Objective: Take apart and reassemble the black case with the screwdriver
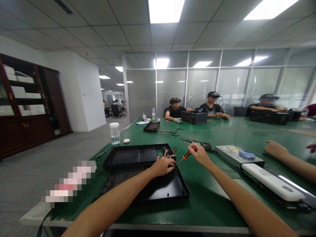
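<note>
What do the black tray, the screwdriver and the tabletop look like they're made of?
Tray: probably moulded plastic or painted sheet metal; black, slightly glossy, thin raised rim. Screwdriver in the right hand: thin metal-looking shaft, orange and black handle, likely plastic. Tabletop: green mat, faint sheen, perhaps rubber or vinyl.

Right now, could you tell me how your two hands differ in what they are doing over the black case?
The right hand grips an orange-handled screwdriver, while the left hand holds no tool. The left hand rests on the black case by the cables, whereas the right hand is raised over the green table, beside the case. Both are bare and meet at the screwdriver's tip.
</note>
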The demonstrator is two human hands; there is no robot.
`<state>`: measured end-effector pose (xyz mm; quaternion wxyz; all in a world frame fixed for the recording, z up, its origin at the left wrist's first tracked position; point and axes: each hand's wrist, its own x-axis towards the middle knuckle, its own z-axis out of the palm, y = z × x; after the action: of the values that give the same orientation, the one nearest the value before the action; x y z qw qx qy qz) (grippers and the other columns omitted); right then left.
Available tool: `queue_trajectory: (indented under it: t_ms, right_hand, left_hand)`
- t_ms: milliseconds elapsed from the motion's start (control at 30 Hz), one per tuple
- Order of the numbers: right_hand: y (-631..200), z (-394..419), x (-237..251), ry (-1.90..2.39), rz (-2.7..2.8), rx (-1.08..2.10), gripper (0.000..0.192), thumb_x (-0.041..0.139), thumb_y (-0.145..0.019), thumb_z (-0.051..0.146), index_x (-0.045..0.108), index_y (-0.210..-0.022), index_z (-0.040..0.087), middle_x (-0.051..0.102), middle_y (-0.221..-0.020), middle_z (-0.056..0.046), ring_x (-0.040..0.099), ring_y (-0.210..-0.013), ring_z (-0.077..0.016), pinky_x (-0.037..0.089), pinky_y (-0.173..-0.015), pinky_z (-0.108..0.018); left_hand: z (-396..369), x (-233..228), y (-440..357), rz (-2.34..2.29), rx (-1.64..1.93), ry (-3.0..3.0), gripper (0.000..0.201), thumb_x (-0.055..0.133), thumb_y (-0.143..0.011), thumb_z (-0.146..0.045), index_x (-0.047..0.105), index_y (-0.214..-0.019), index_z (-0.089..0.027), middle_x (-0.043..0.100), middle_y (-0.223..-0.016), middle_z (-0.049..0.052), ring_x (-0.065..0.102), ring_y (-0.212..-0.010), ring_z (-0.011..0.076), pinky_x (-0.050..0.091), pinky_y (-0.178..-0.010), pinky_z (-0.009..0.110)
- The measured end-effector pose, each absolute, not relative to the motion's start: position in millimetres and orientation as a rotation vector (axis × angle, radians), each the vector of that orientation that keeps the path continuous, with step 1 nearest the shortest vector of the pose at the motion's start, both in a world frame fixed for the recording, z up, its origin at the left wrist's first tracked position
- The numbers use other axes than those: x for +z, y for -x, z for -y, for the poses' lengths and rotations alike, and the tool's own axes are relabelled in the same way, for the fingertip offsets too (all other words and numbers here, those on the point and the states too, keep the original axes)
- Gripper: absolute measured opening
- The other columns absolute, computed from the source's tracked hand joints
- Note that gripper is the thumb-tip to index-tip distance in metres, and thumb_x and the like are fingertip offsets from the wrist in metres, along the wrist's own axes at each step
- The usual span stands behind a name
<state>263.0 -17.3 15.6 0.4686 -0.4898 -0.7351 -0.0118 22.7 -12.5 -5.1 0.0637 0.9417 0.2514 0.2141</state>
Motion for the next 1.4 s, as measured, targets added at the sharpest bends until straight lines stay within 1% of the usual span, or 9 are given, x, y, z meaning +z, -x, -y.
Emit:
queue_trajectory:
  t_ms: [233,433,633,767,833,933,1100,1233,1400]
  right_hand:
    - [-258,27,26,1.265,1.903,-0.180,0.029,0.039,-0.081,0.042,0.053,-0.071,0.018,0.054,-0.058,0.000,0.048,-0.053,-0.0129,0.034,-0.053,-0.022]
    - [-226,66,70,1.475,2.245,-0.548,0.036,0.029,-0.087,0.040,0.055,-0.079,0.018,0.061,-0.066,-0.005,0.055,-0.062,-0.0173,0.030,-0.057,-0.025]
    - [-188,76,107,1.489,2.530,-0.342,0.033,0.029,-0.088,0.036,0.051,-0.107,0.021,0.065,-0.085,-0.006,0.059,-0.074,-0.0183,0.033,-0.063,-0.024]
    - [-176,63,116,1.745,2.446,-0.414,0.048,0.025,-0.086,0.050,0.060,-0.087,0.017,0.065,-0.088,-0.013,0.059,-0.082,-0.0250,0.035,-0.067,-0.029]
    - [-174,57,116,1.841,2.354,-0.421,0.048,0.024,-0.087,0.048,0.059,-0.091,0.015,0.064,-0.091,-0.015,0.059,-0.083,-0.0266,0.035,-0.067,-0.031]
    - [-176,52,113,1.774,2.388,-0.271,0.038,0.028,-0.087,0.039,0.053,-0.105,0.016,0.065,-0.094,-0.013,0.059,-0.080,-0.0236,0.036,-0.065,-0.029]
    - [-187,52,111,1.805,2.361,-0.276,0.050,0.024,-0.086,0.051,0.060,-0.085,0.016,0.064,-0.091,-0.015,0.059,-0.083,-0.0262,0.036,-0.066,-0.031]
    - [-193,49,111,1.781,2.400,-0.204,0.041,0.029,-0.086,0.044,0.058,-0.094,0.016,0.064,-0.093,-0.013,0.059,-0.079,-0.0232,0.036,-0.064,-0.028]
    - [-195,46,110,1.792,2.385,-0.276,0.043,0.027,-0.087,0.041,0.061,-0.086,0.014,0.064,-0.093,-0.014,0.058,-0.082,-0.0237,0.035,-0.064,-0.028]
  left_hand:
    - [10,-8,-23,-0.773,0.635,-2.872,0.017,0.050,-0.079,-0.019,0.060,-0.093,-0.020,0.066,-0.092,0.000,0.059,-0.090,0.0145,0.039,-0.081,0.024]
    - [11,-8,-22,-0.798,0.647,-2.894,0.016,0.050,-0.079,-0.019,0.061,-0.091,-0.021,0.065,-0.091,0.000,0.058,-0.089,0.0148,0.039,-0.080,0.024]
    - [13,-9,-16,-0.885,0.645,-2.885,0.016,0.051,-0.078,-0.022,0.062,-0.090,-0.023,0.064,-0.093,0.001,0.057,-0.092,0.0184,0.040,-0.079,0.028]
    - [13,-10,-15,-0.926,0.643,-2.869,0.018,0.051,-0.077,-0.023,0.060,-0.093,-0.024,0.064,-0.094,0.001,0.056,-0.095,0.0207,0.039,-0.082,0.034]
    - [13,-10,-15,-0.929,0.628,-2.861,0.018,0.051,-0.078,-0.024,0.060,-0.093,-0.024,0.064,-0.094,0.001,0.055,-0.096,0.0210,0.038,-0.084,0.036]
    - [12,-9,-16,-0.933,0.611,-2.847,0.019,0.052,-0.078,-0.025,0.059,-0.095,-0.024,0.064,-0.096,0.001,0.054,-0.098,0.0202,0.038,-0.085,0.036]
    - [13,-9,-18,-0.915,0.594,-2.853,0.019,0.051,-0.079,-0.024,0.059,-0.095,-0.023,0.064,-0.095,0.001,0.054,-0.098,0.0192,0.039,-0.084,0.033]
    - [14,-8,-20,-0.929,0.589,-2.872,0.019,0.051,-0.079,-0.024,0.060,-0.096,-0.023,0.065,-0.095,0.001,0.055,-0.098,0.0192,0.038,-0.084,0.033]
    - [15,-5,-21,-0.881,0.610,-2.887,0.019,0.051,-0.079,-0.021,0.060,-0.096,-0.020,0.065,-0.092,0.002,0.057,-0.092,0.0176,0.038,-0.082,0.028]
